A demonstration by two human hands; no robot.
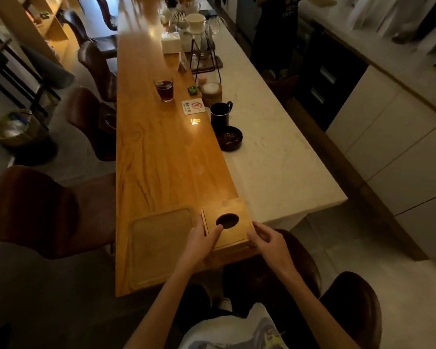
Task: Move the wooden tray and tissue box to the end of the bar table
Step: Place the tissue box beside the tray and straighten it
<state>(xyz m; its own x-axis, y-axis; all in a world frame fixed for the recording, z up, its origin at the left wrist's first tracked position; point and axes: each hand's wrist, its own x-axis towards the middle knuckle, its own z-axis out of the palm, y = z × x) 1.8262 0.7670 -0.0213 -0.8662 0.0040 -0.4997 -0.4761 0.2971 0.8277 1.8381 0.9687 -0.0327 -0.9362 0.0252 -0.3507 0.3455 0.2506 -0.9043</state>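
A wooden tissue box with a dark oval slot in its top sits at the near right corner of the long wooden bar table. My left hand grips its left side, thumb lying on the lid by the slot. My right hand touches the box's near right corner with curled fingers. A flat wooden tray with a raised rim lies on the table just left of the box, beside my left hand.
Farther along the table stand a glass of dark drink, a small sign card, a black mug, a black ashtray and a drip stand. Brown chairs line the left side. A person stands behind the white counter.
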